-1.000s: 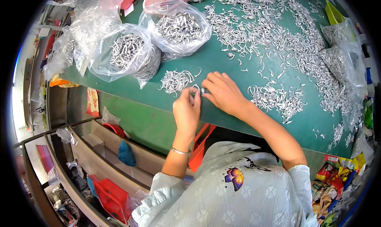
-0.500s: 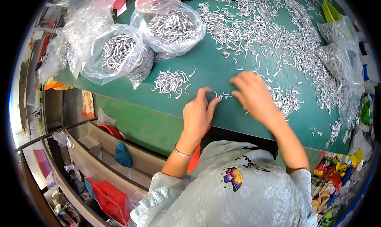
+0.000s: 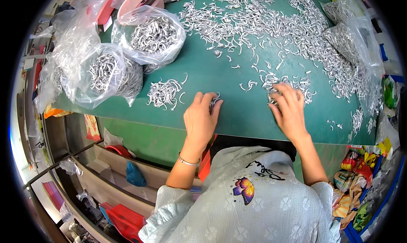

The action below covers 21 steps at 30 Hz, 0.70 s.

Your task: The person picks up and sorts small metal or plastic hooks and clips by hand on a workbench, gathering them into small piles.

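Observation:
My left hand is at the middle of the green table, its thumb and fingers curled around a few small curved silver metal pieces. To the right, my right hand reaches onto a small heap of the same pieces, fingers bent and apart; some pieces show between its thumb and fingers. A couple of pieces lie between the hands, nearer the right one. Left of my left hand sits another small heap.
Two clear plastic bags full of the pieces stand at the left. A wide spread of pieces covers the far side. More filled bags line the right edge. A pink basin stands at the back; a drawer frame is below left.
My right hand has moved right, from the middle onto the small heap. My left hand has shifted slightly left and now has pieces in its fingers. The whole view has shifted.

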Motion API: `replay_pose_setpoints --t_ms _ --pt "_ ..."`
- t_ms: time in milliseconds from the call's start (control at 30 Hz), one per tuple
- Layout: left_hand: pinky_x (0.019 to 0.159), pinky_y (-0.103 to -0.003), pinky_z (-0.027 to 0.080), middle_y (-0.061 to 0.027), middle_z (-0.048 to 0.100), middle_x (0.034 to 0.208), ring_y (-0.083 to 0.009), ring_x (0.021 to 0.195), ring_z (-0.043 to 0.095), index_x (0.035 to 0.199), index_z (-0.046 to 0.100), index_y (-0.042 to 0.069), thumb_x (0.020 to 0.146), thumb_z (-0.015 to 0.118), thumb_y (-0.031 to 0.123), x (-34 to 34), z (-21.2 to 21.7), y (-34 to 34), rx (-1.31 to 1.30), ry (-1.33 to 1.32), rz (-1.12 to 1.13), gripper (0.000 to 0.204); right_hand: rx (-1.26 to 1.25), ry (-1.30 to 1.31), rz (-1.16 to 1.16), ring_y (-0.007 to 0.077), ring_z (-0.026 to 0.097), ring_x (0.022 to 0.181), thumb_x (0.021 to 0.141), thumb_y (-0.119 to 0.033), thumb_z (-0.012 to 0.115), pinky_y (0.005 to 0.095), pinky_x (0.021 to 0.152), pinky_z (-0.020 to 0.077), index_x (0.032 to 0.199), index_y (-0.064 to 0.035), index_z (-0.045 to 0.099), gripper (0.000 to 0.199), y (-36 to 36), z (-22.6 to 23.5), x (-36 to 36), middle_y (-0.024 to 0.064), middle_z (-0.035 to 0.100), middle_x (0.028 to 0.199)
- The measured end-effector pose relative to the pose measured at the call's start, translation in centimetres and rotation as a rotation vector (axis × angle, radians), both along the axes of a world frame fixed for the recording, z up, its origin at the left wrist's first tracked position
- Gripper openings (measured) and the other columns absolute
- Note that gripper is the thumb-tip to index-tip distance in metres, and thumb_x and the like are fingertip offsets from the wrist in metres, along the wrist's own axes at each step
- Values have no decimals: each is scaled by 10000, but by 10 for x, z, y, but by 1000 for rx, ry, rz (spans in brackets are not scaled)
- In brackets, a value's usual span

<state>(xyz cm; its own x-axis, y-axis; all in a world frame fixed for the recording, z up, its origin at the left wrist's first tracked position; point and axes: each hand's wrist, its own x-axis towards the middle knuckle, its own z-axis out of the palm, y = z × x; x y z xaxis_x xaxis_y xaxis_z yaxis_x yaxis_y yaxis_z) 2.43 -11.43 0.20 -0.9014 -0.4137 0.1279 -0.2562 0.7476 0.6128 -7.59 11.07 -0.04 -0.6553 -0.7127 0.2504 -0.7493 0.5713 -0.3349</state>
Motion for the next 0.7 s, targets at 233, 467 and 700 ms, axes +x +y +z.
replay_pose_setpoints --t_ms 233,467,700 --pt "416 -202 276 8 496 760 -53 533 353 1087 571 -18 965 512 148 7 10 4 1589 96 52 214 -224 -99 -56 280 505 1031 745 -47 682 400 890 361 984 -57 604 251 -23 18 0 79 562 1051" --pt "1057 -423 353 -257 317 1434 -354 1307 347 1288 414 -106 995 362 150 14 -2 29 2722 369 187 393 -211 -159 -17 284 510 1033 767 -15 644 393 877 373 1018 -36 594 258 -40 7 -1 88 554 1065" --pt "1149 -486 178 -283 177 1487 -382 1407 136 1361 337 -91 1016 276 301 12 12 32 2520 377 19 526 -120 -57 0 298 471 1155 789 -62 646 440 959 348 1077 -45 594 294 -51 6 -3 97 539 1175"
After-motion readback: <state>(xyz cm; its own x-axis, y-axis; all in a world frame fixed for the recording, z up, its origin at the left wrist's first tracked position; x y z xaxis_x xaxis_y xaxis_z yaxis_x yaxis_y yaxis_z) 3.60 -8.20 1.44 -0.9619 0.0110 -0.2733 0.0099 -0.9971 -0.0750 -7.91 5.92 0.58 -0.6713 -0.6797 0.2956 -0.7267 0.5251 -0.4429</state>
